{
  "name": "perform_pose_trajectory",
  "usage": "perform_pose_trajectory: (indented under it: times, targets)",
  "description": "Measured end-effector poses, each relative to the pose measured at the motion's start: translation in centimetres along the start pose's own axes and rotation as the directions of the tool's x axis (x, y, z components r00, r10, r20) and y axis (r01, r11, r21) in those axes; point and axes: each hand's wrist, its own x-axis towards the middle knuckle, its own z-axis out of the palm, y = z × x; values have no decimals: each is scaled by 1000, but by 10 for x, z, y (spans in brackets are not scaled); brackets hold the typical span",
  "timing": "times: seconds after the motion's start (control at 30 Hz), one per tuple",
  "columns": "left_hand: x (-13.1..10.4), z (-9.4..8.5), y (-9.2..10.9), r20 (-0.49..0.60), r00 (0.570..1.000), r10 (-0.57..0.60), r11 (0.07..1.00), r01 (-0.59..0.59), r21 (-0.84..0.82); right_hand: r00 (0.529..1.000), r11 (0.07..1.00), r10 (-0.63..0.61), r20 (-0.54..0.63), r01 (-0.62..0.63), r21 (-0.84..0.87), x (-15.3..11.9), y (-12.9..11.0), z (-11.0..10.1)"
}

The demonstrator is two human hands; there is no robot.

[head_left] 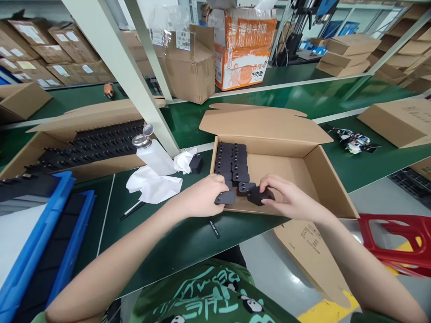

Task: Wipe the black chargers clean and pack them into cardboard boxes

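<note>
In the head view, the left hand (pixel 207 195) has its thumb and fingers clamped on a matte black flat-faced plastic block with rounded corners (pixel 226 197); this block is at the near left side of an open brown cardboard box (pixel 279 168), its long axis running left to right; the right hand (pixel 284 197) pinches a matte black angular plastic block (pixel 257 196) near the box's front wall; that one is tilted, its long axis unclear; matching black blocks (pixel 239 161) form two columns beyond, running away from the person.
</note>
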Motion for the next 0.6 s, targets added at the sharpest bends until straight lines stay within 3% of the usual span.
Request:
perform_pose_trajectory:
  times: [0.17,0.3,0.4,0.5,0.6]
  targets:
    - [20,8,14,55,996,-74,982,63,180,992,994,81,101,-73,-83,17,-4,19]
    - [33,18,20,25,988,-154,936,137,325,962,958,272,27,-268,-108,20,1,31]
    - [34,26,18,-25,990,-138,923,137,361,926,922,376,24,-372,-108,26,5,38]
    - [28,24,12,-75,991,-107,933,127,338,923,914,385,0,-381,-142,34,3,43]
    - [7,8,15,-165,974,-154,940,196,280,957,940,285,-50,-289,-182,44,-6,50]
